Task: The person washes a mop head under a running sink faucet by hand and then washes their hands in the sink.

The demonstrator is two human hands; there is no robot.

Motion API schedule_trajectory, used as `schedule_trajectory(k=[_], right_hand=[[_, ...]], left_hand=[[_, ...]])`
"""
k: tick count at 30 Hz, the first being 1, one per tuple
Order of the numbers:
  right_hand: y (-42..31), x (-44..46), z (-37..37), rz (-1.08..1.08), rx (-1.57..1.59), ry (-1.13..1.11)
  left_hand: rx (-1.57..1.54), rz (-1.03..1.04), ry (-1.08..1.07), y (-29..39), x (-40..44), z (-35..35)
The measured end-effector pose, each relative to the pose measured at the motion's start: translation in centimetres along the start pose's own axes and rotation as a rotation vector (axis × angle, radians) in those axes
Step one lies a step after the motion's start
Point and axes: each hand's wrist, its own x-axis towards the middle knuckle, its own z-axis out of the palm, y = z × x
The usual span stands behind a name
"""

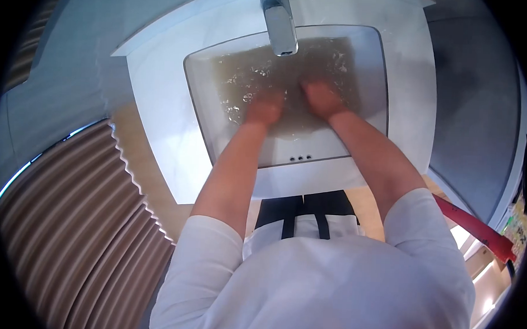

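Observation:
Both hands are in a white rectangular sink (199, 104) that holds murky, brownish water (302, 122) with bubbles and glints on it. My left hand (265, 106) is partly under the water on the left side; its fingers are blurred and hidden. To its right, my right hand (322, 97) is also partly submerged, its fingertips lost in the cloudy water. A gap separates the two hands. Whatever they touch below the surface cannot be made out. Above them, a chrome faucet (281, 31) reaches over the back of the sink.
A white countertop (155, 103) surrounds the sink, with three small overflow holes in the basin's near wall. Brown corrugated material (70, 216) lies at the lower left. A red bar (476, 227) is at the right, below a grey panel (474, 102).

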Motion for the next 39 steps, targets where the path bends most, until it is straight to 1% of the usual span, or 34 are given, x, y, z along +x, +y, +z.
schedule_trajectory(k=[2,3,4,5,6,8,9,10,12,14,15,17,18,20,24,26,27,29,30,32,33,34,36,37,39], right_hand=[[0.1,1.2,-0.1,0.023,-0.147,-0.078],[0.0,2.0,-0.1,0.016,-0.145,-0.075],[0.1,3.0,-0.2,0.045,-0.165,-0.071],[0.2,3.4,0.0,0.079,-0.184,-0.070],[0.1,3.2,0.5,0.080,-0.184,-0.071],[-0.2,2.9,1.6,0.037,-0.209,0.317],[-0.1,3.1,1.6,0.034,-0.208,0.317],[-0.1,3.3,1.5,0.072,-0.171,0.282],[-0.6,3.4,0.6,0.112,-0.133,0.246],[-1.2,3.6,-0.8,0.222,-0.085,0.082],[-1.2,4.2,-1.2,0.219,-0.085,0.082],[-1.5,5.6,-2.1,0.333,-0.110,-0.157],[-1.7,6.1,-2.5,0.329,-0.112,-0.159],[-1.6,7.0,-3.1,0.469,-0.039,-0.198],[-2.0,8.2,-2.8,0.515,-0.063,-0.221],[-2.3,8.6,-3.0,0.618,0.005,-0.190],[-2.5,8.6,-2.8,0.613,0.006,-0.200],[-2.5,8.4,-2.5,0.634,0.019,-0.076],[-2.4,8.5,-2.3,0.631,0.021,-0.085],[-2.4,8.6,-2.3,0.567,-0.005,-0.105],[-2.5,8.5,-2.6,0.564,-0.008,-0.113],[-2.5,8.4,-2.9,0.569,0.030,-0.121],[-2.0,8.6,-3.0,0.532,0.050,-0.155],[-1.9,8.5,-2.8,0.525,0.049,-0.161],[-2.0,8.5,-2.4,0.571,0.000,-0.126]], left_hand=[[0.091,-0.102,-0.184,2.0,0.3,-2.2],[0.096,-0.107,-0.179,1.6,0.6,-1.0],[0.008,-0.166,-0.148,1.0,1.1,0.4],[-0.083,-0.221,-0.121,1.2,1.2,0.2],[-0.084,-0.221,-0.122,1.3,1.3,0.0],[-0.198,-0.130,0.048,1.6,1.7,-0.9],[-0.198,-0.132,0.050,0.6,2.0,0.6],[-0.180,-0.095,0.176,-1.3,2.3,3.5],[-0.159,-0.058,0.298,-1.6,2.0,3.1],[0.195,0.048,0.172,-1.4,1.7,1.6],[0.195,0.045,0.174,-1.1,1.8,0.8],[0.147,-0.067,-0.099,-0.7,1.9,0.0],[0.145,-0.070,-0.097,-0.9,1.8,0.5],[0.024,-0.031,0.071,-0.8,1.9,0.8],[0.089,-0.035,0.078,-0.8,1.7,0.3],[0.067,-0.032,0.046,-0.7,1.8,-0.2],[0.065,-0.041,0.042,-0.6,1.8,-0.2],[0.133,-0.146,-0.216,-0.2,2.1,-0.6],[0.131,-0.153,-0.223,0.3,1.8,-1.6],[0.139,-0.131,-0.159,1.2,1.4,-3.4],[0.125,-0.123,-0.144,0.9,1.2,-3.1],[0.105,-0.087,-0.102,0.4,0.9,-2.1],[0.022,0.054,0.028,-2.5,0.9,2.9],[0.007,0.084,0.072,-2.7,0.4,3.5],[0.051,0.043,0.061,0.4,0.5,-1.9]])
